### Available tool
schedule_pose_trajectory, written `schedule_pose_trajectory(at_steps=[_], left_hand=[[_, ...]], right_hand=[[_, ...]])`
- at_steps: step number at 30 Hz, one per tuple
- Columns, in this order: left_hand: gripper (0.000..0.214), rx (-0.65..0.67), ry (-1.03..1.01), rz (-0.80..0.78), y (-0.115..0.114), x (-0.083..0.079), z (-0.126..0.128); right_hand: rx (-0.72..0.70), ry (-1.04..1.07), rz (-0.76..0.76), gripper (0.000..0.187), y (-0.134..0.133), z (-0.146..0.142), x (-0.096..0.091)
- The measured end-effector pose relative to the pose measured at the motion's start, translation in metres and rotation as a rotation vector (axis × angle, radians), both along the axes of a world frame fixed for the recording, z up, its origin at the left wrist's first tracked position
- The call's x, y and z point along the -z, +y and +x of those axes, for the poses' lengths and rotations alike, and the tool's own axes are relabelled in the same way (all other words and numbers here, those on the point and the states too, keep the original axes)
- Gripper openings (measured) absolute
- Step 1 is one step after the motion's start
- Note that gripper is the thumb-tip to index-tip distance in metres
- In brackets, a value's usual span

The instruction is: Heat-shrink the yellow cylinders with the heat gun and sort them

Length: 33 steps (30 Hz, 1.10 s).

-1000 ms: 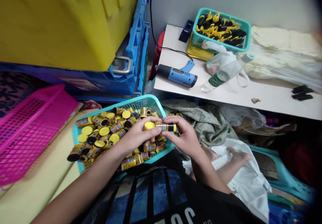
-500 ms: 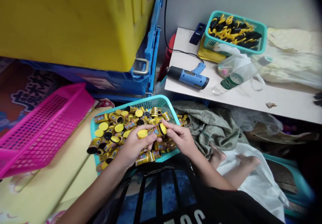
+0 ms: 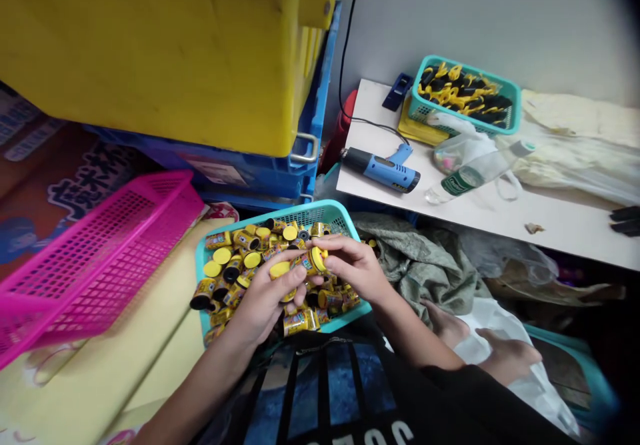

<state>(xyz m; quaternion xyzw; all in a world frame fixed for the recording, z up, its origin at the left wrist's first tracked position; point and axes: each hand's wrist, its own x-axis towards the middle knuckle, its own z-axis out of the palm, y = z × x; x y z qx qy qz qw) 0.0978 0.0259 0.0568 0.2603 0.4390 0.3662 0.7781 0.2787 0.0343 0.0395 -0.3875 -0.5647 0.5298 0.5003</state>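
Grasped in the left hand (image 3: 267, 291), just above the large teal basket (image 3: 327, 213): a labelled yellow canister (image 3: 303, 263), tilted, with a second yellow cap (image 3: 279, 269) tucked into the same grip, anything behind it mostly hidden by thumb and fingers. Pinched between thumb and fingertips of the right hand (image 3: 357, 268): the canister's yellow end cap (image 3: 317, 259); pressing or turning, impossible to tell. Probably best: steady the barrel from the left, keep the end cap square to its axis, apply even force, spare the printed label.

Containers, from the left: pink perforated basket (image 3: 125, 265), contents, if any, not made out; yellow bin (image 3: 150, 51), apparently resting on a blue crate (image 3: 225, 181), insides out of sight; large teal basket, heaped with similar canisters (image 3: 296, 323), some showing yellow discs, others black ends; on the white bench (image 3: 480, 221), past a blue heat gun (image 3: 385, 169), a small teal basket (image 3: 515, 108) full of black-and-yellow parts (image 3: 463, 91).
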Motion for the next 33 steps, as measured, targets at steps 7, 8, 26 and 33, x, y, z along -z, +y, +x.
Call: schedule_pose_trajectory(at_steps=[7, 8, 26, 33], left_hand=[[0.059, -0.151, 0.007, -0.086, 0.004, 0.001, -0.014], [0.056, -0.148, 0.006, -0.085, 0.005, 0.001, -0.015], [0.061, 0.442, 0.065, 0.115, 0.015, -0.019, 0.035], [0.075, 0.534, 0.101, 0.003, 0.05, -0.015, 0.119]], right_hand=[[0.198, -0.05, -0.216, 0.052, 0.005, -0.019, 0.007], [0.122, -0.007, -0.244, 0.052, 0.006, -0.019, 0.006], [-0.146, 0.336, -0.035, 0.05, -0.026, 0.016, 0.008], [0.605, -0.292, -0.224, 0.066, -0.009, 0.113, 0.048]])
